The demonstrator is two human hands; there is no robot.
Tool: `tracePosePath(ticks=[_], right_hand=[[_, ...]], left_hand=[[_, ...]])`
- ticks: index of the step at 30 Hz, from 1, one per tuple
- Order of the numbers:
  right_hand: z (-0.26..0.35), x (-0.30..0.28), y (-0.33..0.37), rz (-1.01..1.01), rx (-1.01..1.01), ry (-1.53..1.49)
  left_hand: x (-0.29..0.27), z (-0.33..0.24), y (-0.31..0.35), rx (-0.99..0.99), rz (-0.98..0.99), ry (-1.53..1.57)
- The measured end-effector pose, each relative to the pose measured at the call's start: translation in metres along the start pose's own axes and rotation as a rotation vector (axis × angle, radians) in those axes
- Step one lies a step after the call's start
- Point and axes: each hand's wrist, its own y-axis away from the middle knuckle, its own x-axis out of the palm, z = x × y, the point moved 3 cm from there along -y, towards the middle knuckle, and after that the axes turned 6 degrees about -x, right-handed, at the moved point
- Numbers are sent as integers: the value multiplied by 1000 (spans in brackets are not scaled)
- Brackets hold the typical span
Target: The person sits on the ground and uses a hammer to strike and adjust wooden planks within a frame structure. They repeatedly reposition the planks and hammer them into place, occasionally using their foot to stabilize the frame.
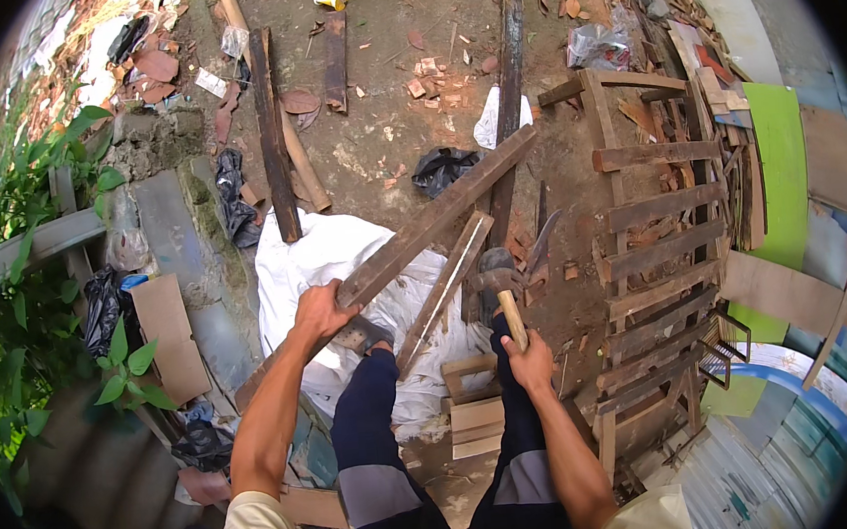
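A long brown wooden plank [439,209] slants from lower left up to the far right. My left hand [320,312] is closed around its edge, left of the middle. My right hand [531,360] grips a light wooden tool handle [512,319] above my right leg; the tool's working end cannot be made out. Between my hands a shorter wooden piece [446,293] with a white strip lies aslant. A white sack [319,258] is spread on the ground beneath the plank. Near my right foot is a dark curved blade [544,242]; whether it joins the handle is unclear.
A slatted wooden frame [660,211] stands at the right, beside a green panel [776,172]. Dark timbers [274,137] lie ahead, one long beam [510,59] farther right. A black plastic bag [444,170] rests beyond the plank. Leafy plants [16,267] grow at the left.
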Motion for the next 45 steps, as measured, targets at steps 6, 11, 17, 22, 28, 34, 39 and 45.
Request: tracePosePath(ticks=[6,11,17,22,28,34,39,45], right_hand=[[41,-54,52,-92,73,-84],[114,-91,68,-93,234,-567],[192,-118,44,-87,185,-794],[216,-119,-2,-41,148,-716],[214,-76,-123,-79,97,-477],[243,-93,-216,-11,239,-433],[241,-104,-296,-8,293,-497],[281,-127,-387,-60,260,-459]], left_hand=[[-46,52,114,5,-143,59],[-77,74,184,-47,-242,94],[-146,57,142,-28,-338,31],[-206,8,33,18,-365,-60],[-263,-64,-163,229,-443,-128],[-310,-135,-326,188,-331,-237],[-334,-167,-415,194,-304,-265],[-346,-184,-477,167,-235,-301]])
